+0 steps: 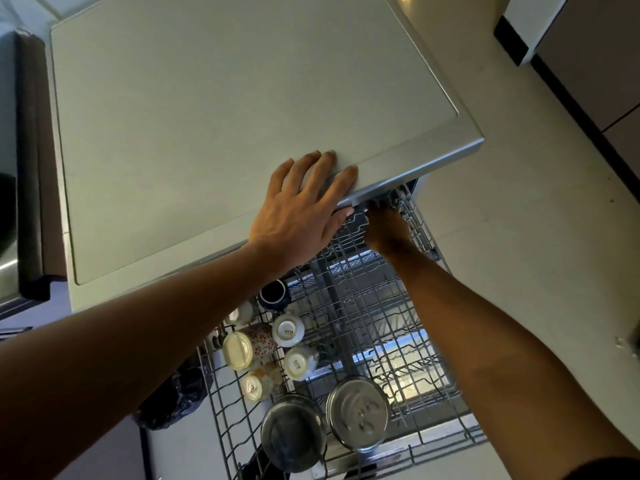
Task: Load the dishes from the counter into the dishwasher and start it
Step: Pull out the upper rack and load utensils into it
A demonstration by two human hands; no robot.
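Upper rack (363, 341) pulled out nearest me, holding cups (288, 330) and 2 steel bowls (292, 432). My left hand (298, 216) lies flat, fingers spread, gripping nothing, on the dishwasher top (214, 116). My right hand (386, 225) reaches under its front edge, grip hidden; loading looks done, next push the rack in.

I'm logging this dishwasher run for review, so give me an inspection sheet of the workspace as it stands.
Surface: pale top panel of the dishwasher, bare apart from a hand.
Job's things: wire rack pulled out, holding upturned cups, a patterned mug, a dark cup and two steel bowls; right half of the rack unfilled.
Clutter: dark plastic bag on the floor, left of the rack.
Grippers: left hand flat on the panel's front edge; right hand reaching under that edge, fingers hidden.
Cables: nothing seen.
Surroundings: pale tiled floor, dark-based cabinets at right.
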